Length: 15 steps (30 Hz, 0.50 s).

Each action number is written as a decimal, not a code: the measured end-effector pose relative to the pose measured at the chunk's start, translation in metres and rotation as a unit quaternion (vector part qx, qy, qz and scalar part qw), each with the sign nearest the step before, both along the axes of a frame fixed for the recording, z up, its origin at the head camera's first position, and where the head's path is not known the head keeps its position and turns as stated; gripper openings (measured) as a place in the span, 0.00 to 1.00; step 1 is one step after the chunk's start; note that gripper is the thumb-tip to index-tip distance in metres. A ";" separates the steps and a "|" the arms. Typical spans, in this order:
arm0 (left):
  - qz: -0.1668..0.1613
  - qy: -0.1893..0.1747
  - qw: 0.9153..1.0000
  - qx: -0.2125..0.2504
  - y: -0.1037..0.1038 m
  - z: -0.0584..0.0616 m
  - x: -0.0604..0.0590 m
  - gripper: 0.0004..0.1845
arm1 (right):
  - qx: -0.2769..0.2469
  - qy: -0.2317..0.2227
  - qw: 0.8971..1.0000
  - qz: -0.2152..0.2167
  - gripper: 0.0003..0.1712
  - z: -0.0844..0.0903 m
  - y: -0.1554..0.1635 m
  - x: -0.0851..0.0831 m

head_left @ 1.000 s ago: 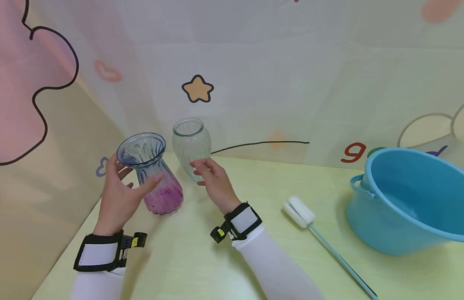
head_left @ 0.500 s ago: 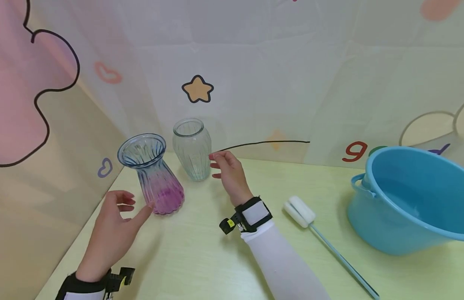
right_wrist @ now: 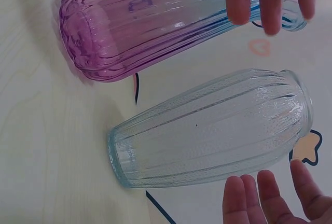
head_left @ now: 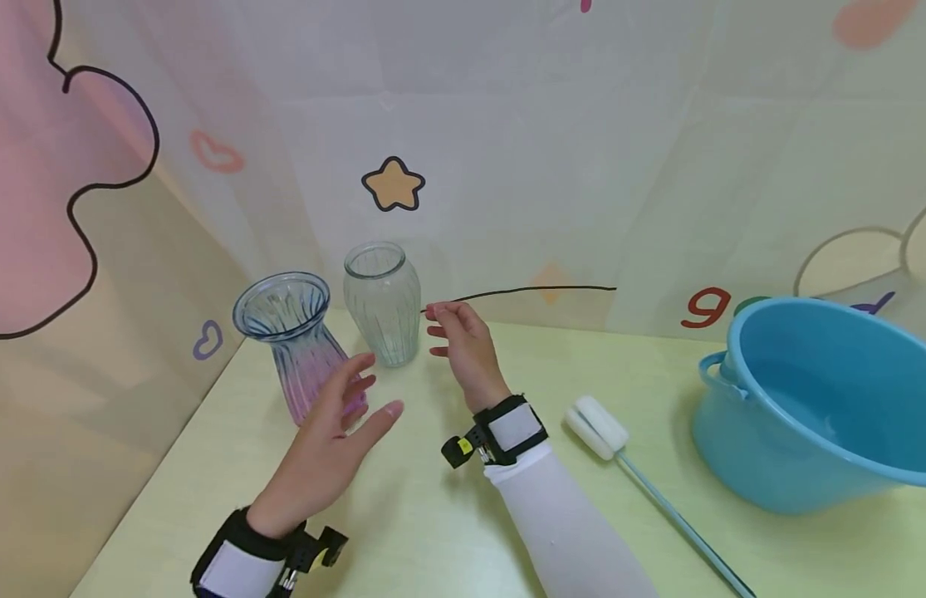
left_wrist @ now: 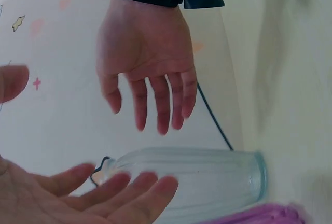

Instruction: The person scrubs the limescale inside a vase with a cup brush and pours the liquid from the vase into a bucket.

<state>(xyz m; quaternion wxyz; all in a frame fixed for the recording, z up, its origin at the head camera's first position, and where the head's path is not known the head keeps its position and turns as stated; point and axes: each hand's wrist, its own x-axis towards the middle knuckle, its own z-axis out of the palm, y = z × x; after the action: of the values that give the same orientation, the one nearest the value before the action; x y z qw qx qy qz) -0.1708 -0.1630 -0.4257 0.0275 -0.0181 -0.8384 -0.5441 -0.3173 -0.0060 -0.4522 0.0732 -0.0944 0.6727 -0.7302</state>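
A blue-and-purple glass vase (head_left: 289, 332) with a flared rim stands upright at the left of the table. Behind it, slightly right, is a clear ribbed glass vase (head_left: 380, 307), also upright. My left hand (head_left: 324, 448) hovers in front of the purple vase and covers part of its base in the head view; its fingers are spread and hold nothing. To the right of the clear vase is my right hand (head_left: 468, 357), fingers relaxed and pointing at the glass. In the right wrist view, its fingertips (right_wrist: 236, 195) lie just beside the clear vase's side.
A sponge bottle brush (head_left: 599, 428) with a long blue handle lies on the table to the right. Beyond it stands a large blue bucket (head_left: 776, 448). A printed cloth (head_left: 507, 166) hangs behind the table and another cloth side closes off the left.
My left hand let go of the purple vase, drew back toward me, then moved right across its front. My right hand shifted right, from in front of the clear vase to beside it.
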 end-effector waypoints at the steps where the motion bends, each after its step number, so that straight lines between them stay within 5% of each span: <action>1: 0.001 0.002 1.000 0.013 0.002 -0.002 -0.006 0.42 | -0.001 -0.002 1.000 0.000 0.19 -0.001 0.000 -0.001; 6: 0.017 0.010 0.997 0.078 0.011 -0.010 -0.032 0.44 | 0.004 -0.008 1.000 -0.005 0.24 -0.001 0.001 -0.002; 15: 0.085 0.013 0.992 0.091 0.013 -0.020 -0.062 0.44 | 0.009 0.003 1.000 0.008 0.33 -0.002 0.001 -0.002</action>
<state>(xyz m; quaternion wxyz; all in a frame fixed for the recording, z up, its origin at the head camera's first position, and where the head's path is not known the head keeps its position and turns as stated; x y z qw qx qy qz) -0.2332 -0.1500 -0.4457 0.0859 0.0488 -0.7837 -0.6133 -0.3197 -0.0046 -0.4540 0.0779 -0.1013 0.6787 -0.7232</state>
